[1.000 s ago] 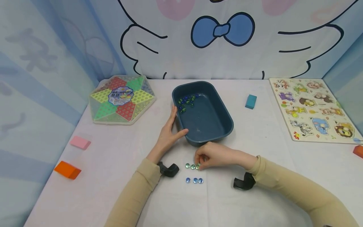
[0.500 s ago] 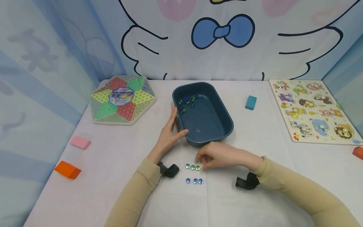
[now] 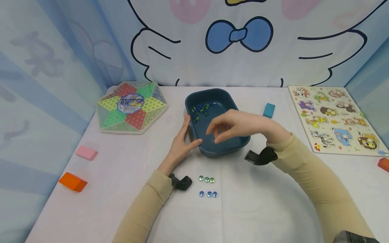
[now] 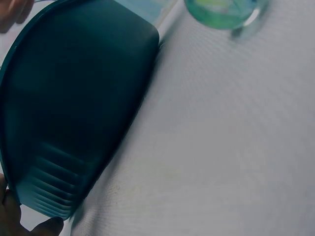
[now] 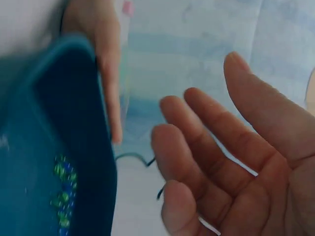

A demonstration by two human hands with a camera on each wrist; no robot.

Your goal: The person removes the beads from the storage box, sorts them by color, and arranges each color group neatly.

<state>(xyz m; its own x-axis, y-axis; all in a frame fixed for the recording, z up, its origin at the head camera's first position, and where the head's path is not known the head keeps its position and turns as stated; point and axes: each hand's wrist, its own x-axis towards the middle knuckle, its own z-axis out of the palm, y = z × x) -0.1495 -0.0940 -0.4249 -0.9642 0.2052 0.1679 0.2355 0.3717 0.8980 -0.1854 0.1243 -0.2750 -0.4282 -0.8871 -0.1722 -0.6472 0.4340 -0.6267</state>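
A dark blue tub [image 3: 240, 138] stands mid-table with a cluster of blue and green marbles [image 3: 200, 109] in its far left corner. My left hand [image 3: 186, 136] rests flat against the tub's left wall, fingers straight and thumb on the near corner. My right hand [image 3: 213, 135] hovers over the tub with fingers relaxed and spread, holding nothing; the right wrist view shows its bare palm [image 5: 256, 196] beside the tub [image 5: 49, 147]. On the cloth in front lie three green marbles [image 3: 206, 179] in a row, and three blue marbles [image 3: 208, 194] below them. The left wrist view shows the tub's outer wall [image 4: 74, 108].
A star-patterned checkers board [image 3: 131, 106] lies far left. A pink block [image 3: 86, 152] and an orange block [image 3: 73, 182] sit near the left edge. A teal block [image 3: 268, 110] lies right of the tub, an animal puzzle [image 3: 334, 118] at the far right, and another orange block [image 3: 384, 164] at the right edge.
My right hand left the row of green marbles on the table, rose and moved back over the tub, now open. The left hand and the tub stayed put.
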